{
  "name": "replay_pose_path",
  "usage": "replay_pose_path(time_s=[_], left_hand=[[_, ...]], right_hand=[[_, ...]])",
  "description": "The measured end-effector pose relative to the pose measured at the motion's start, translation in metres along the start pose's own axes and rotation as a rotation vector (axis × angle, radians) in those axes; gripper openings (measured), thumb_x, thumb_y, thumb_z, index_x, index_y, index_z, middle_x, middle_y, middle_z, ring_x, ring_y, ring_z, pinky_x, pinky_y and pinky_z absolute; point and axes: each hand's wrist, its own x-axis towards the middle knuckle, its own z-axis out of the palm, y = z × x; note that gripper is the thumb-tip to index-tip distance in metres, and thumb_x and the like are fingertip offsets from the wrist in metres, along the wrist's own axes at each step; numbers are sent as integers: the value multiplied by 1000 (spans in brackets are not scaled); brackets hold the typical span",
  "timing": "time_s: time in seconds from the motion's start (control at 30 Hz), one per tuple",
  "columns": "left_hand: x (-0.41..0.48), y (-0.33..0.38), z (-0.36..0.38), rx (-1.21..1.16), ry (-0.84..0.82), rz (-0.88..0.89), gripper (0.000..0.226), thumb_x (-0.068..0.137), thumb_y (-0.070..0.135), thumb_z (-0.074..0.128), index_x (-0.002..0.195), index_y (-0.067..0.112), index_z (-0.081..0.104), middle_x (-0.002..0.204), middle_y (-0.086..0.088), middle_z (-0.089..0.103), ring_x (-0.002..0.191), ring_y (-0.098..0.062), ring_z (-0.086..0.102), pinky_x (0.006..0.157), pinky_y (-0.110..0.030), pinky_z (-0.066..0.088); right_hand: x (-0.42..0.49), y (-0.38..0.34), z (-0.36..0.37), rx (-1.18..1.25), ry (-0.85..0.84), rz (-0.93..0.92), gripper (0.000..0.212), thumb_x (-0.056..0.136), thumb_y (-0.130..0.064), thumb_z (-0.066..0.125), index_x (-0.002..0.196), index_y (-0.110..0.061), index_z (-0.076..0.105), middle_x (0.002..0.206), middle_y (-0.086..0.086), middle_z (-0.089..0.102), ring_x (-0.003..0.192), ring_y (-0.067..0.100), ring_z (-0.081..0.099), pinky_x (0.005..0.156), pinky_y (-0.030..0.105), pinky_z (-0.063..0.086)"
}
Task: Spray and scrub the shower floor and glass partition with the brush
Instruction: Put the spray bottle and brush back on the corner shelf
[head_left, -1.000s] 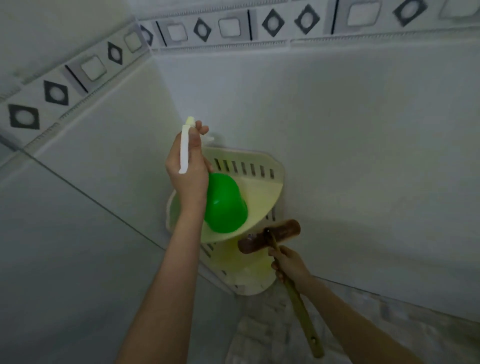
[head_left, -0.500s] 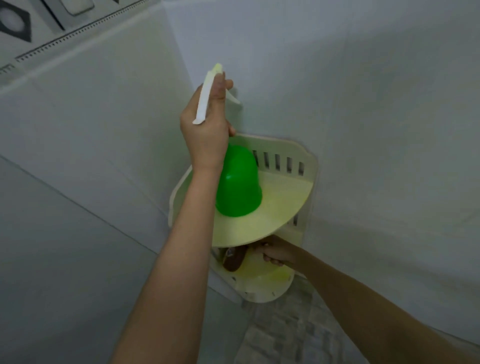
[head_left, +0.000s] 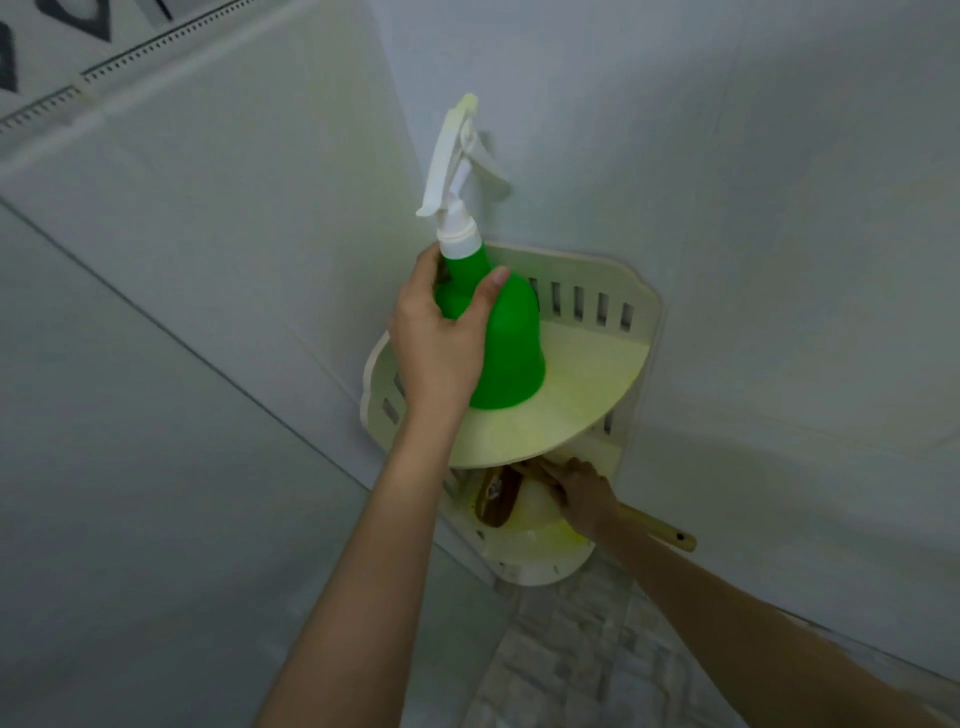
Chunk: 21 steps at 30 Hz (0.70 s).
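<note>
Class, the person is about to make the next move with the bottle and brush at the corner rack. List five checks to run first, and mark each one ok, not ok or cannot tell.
1. Spray bottle stands upright on the upper shelf: ok.
2. Left hand grips the bottle's shoulder, with thumb and fingers around it: ok.
3. Right hand holds the brush by its handle: ok.
4. Brush sits fully inside the lower shelf: not ok, the handle end sticks out past the rim.
5. Bottle has liquid left: cannot tell, the body is opaque.
</note>
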Motion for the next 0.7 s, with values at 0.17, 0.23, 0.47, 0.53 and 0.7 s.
replay_pose_path(time_s=[0.17, 0.23, 0.47, 0.53, 0.7], left_hand=[[6, 3, 0, -5, -10, -54, 33, 90, 23, 74, 120, 13, 65, 106, 5, 70, 102, -14, 65, 89, -32, 55], [11, 1, 1, -4, -12, -58, 35, 92, 21, 73, 124, 10, 64, 107, 5, 69, 104, -13, 64, 90, -30, 54], [20, -8, 8, 0, -18, 0, 35, 93, 22, 67, 123, 6, 61, 104, 6, 68, 101, -13, 65, 88, -26, 53], [20, -9, 8, -10, -26, -7, 37, 93, 25, 66, 125, 7, 61, 108, 5, 68, 105, -15, 65, 91, -28, 53], [15, -7, 6, -3, -51, -7, 37, 97, 21, 66, 129, 4, 59, 110, 2, 68, 105, -12, 64, 86, -22, 52]], right_hand=[[16, -17, -5, 112, 47, -33, 48, 99, -17, 43, 145, -25, 40, 125, 14, 54, 112, 32, 49, 92, 39, 45], [21, -20, -3, 119, 71, -64, 48, 98, -16, 44, 145, -24, 40, 127, 15, 57, 115, 32, 50, 96, 38, 43], [5, -22, -2, -270, 146, 8, 53, 99, -20, 39, 149, -32, 28, 119, 16, 54, 113, 37, 46, 87, 45, 39], [4, -21, 0, -307, 115, -22, 55, 100, -19, 35, 152, -27, 19, 125, 17, 49, 116, 35, 44, 91, 45, 37], [-7, -14, 2, -325, 48, -38, 63, 100, -20, 31, 154, -22, -1, 137, 14, 37, 118, 33, 40, 93, 43, 34]])
